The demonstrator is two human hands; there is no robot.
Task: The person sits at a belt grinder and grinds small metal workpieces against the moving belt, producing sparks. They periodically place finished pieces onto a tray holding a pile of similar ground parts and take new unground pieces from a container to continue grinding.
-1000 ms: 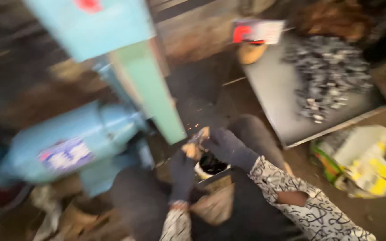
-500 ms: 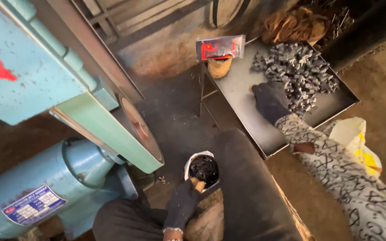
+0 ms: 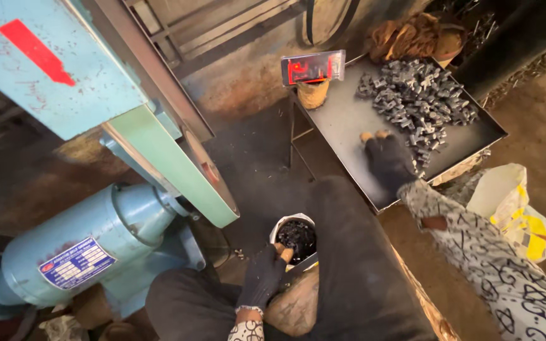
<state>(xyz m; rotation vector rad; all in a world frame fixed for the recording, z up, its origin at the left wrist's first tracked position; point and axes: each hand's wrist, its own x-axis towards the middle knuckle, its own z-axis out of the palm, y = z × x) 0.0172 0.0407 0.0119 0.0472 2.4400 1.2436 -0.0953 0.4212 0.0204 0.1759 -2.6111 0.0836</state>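
On the far right tray (image 3: 349, 126), the right hand (image 3: 387, 161) lies gloved and palm down, fingertips bare and close together, pinching nothing that I can see; it rests on bare metal just beside the heap of grey parts (image 3: 421, 95); whether it has one part under the palm I cannot tell. Near the lap, the left hand (image 3: 263, 278) curls its fingers over the rim of the small tub (image 3: 295, 237), which holds dark pieces and sits between the knees.

Risks, as I judge them: the tub is held only by its rim and could tip, spilling pieces onto the dirty floor; the heap looks sharp-edged, and the bare fingertips could be nicked; a sleeve could drag parts off the tray's near edge.

At left stands a blue motor (image 3: 90, 246) with a green belt arm (image 3: 172, 170), close to the left knee and crowding that side; a yellow and white bag (image 3: 513, 208) lies right of the tray; a red and white packet (image 3: 313, 67) stands at its far left corner.
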